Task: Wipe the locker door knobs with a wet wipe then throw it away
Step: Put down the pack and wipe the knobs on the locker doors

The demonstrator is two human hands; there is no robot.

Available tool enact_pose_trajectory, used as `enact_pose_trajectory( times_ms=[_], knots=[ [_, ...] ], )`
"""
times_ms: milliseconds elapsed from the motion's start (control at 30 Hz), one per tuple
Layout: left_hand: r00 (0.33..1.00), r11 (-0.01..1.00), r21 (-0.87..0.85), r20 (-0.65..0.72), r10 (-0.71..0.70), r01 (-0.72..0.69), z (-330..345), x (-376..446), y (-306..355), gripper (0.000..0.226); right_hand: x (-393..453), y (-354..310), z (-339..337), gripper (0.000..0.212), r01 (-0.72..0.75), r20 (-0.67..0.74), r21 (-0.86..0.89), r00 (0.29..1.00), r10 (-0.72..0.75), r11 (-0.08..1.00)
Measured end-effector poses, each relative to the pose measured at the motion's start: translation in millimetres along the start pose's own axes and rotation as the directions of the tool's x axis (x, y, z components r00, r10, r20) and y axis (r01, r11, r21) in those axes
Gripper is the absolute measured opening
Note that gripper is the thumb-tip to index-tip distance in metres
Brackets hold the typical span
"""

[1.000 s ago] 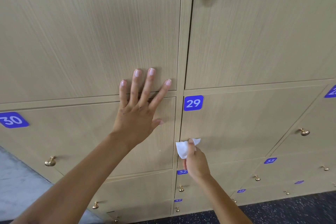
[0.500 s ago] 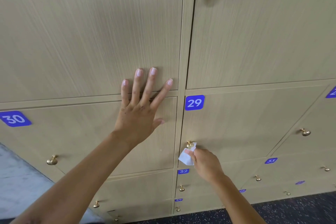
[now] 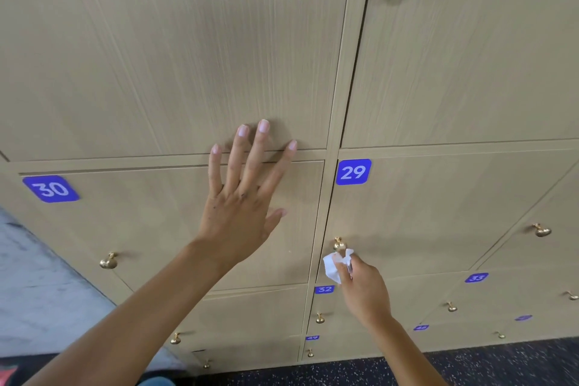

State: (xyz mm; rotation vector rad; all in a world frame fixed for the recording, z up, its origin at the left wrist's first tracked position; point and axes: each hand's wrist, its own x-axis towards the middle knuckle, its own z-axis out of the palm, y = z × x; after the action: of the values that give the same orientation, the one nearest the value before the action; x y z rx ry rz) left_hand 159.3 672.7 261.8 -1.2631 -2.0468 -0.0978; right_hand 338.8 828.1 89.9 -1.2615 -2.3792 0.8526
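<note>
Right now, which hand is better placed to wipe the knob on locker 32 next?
Right. The right hand already pinches the wet wipe beside locker 29's knob, just above the locker 32 knob. The left hand lies flat on the doors, holding nothing.

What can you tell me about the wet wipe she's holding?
The wet wipe is a small white sheet, crumpled and folded, soft and thin by its look. The right hand pinches it between fingers and thumb, just below the gold knob of locker 29. Its upper edge sits at the knob; actual contact is unclear.
</note>
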Motion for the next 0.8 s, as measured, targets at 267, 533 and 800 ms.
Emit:
enact_pose_trajectory(
  times_ms=[267,533,800],
  knots=[
    [0.997,0.993,-0.088,0.029,-0.078,0.081,8,-45,-37,0.107,-19,-38,19,0.05,0.043,-0.037,0.187,0.999,-0.037,0.981],
    [0.985,0.975,-0.139,0.045,-0.166,0.171,11,-90,-95,0.098,-31,-103,48,0.049,0.017,0.056,0.428,0.997,-0.046,0.904],
    [0.966,0.952,-0.167,0.021,-0.258,0.257,14,-137,-175,0.1,-54,-175,86,0.025,0.094,0.171,0.491,0.964,-0.201,0.866]
  ],
)
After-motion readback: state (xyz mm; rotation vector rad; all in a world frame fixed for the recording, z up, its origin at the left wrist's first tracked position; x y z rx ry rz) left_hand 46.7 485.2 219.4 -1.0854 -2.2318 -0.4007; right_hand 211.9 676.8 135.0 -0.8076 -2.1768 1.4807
